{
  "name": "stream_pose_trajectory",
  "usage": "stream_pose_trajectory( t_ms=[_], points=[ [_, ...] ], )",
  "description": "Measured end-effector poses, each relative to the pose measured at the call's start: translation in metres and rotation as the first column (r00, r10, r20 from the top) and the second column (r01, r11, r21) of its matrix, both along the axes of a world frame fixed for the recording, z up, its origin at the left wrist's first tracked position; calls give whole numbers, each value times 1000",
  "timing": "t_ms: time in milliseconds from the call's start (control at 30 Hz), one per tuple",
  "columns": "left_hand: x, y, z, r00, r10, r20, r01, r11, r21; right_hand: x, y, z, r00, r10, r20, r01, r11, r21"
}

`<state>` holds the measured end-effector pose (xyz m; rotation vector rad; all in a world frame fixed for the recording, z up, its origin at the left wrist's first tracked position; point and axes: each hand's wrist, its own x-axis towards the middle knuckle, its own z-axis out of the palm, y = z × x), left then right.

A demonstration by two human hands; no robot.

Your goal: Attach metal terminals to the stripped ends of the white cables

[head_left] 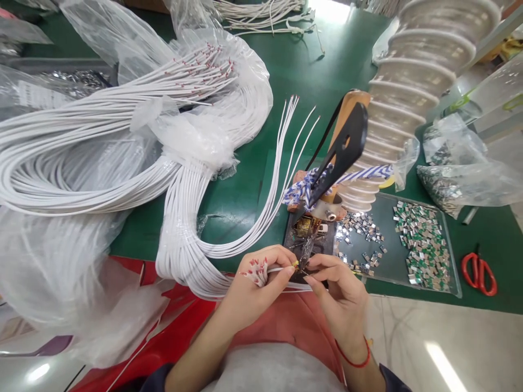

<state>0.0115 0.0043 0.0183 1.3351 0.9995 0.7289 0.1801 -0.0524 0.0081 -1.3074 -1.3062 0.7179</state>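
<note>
green table [347, 49], pale floor [404, 340], cables [180, 234], hands [342, 291]

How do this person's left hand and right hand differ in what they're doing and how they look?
The left hand is curled around a bunch of white cables with red tips; the right hand holds no such bunch.

The right wrist wears a red band, while the left wrist shows none.

Both hands are bare, with fingertips close together; exactly what the right fingertips touch is too small to tell.

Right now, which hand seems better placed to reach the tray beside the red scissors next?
Probably the right hand: it's nearer the tray, while the left hand holds white cables.
</note>
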Motion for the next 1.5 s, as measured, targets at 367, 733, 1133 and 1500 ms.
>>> stream_pose_trajectory(
  t_ms=[367, 733, 1133, 1500],
  points=[
    [2, 4, 5, 1000, -5, -30, 2, 996, -86, 0, 0, -6, 1000, 12, 16, -11, 1000, -20],
    [1, -2, 0, 1000, 19, 14, -19, 1000, -9, -1, 2, -7, 1000, 2, 26, -2, 1000, 1],
    [0, -6, -7, 999, 15, -33, -17, 999, -49, -1, -4, -10, 998, 16, 69, -15, 1000, -26],
    [2, -23, -12, 999, -38, -8, 39, 995, 87, 13, -11, -4, 997, 74, -10, -74, 996, -43]
  ],
)
